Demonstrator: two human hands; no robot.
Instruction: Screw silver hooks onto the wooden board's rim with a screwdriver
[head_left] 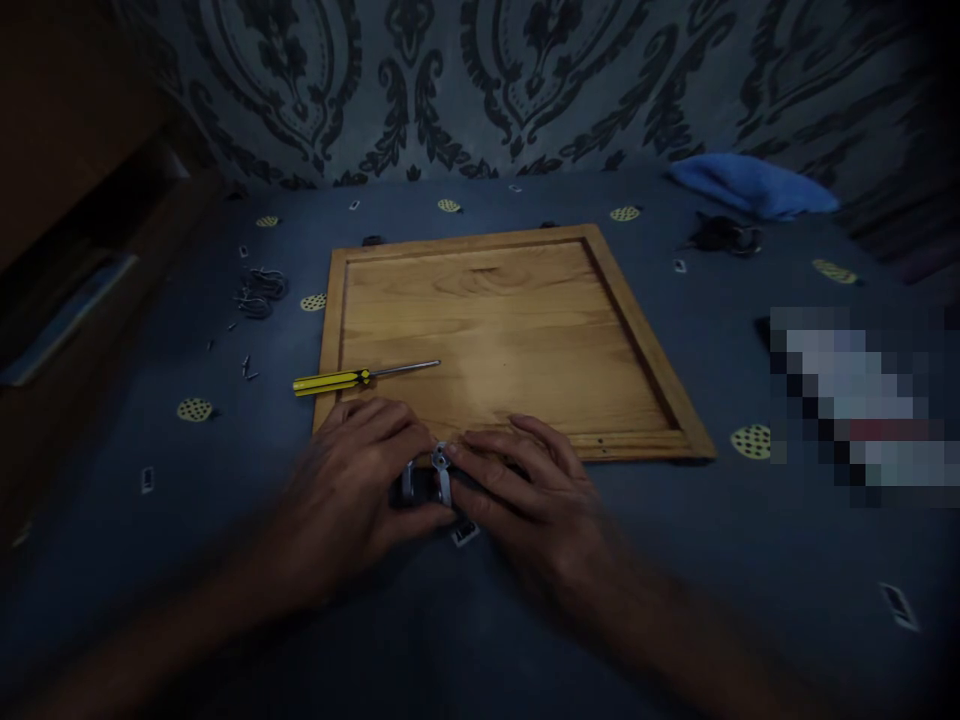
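A framed wooden panel (pixel 480 330) lies flat on the patterned blue cloth. At its near edge is a small shiny metal fitting (pixel 442 475) with a rounded, holed end; its exact kind is hard to make out. My left hand (pixel 367 460) is closed around the fitting's left side, thumb below and fingers on the panel edge. From the other side, the fingertips of my right hand (pixel 525 490) press on the same fitting, with its outer fingers bent over the frame. A yellow-handled screwdriver (pixel 330 382) rests across the panel's left edge, beyond my left hand.
Left of the panel lie a bundle of dark metal pieces (pixel 259 290) and several small screws (pixel 247 368). A blue cloth (pixel 754 185) and a dark object (pixel 724 235) sit at the back right. A wooden furniture piece (pixel 75 220) borders the left; a blurred-out item (pixel 862 400) lies right.
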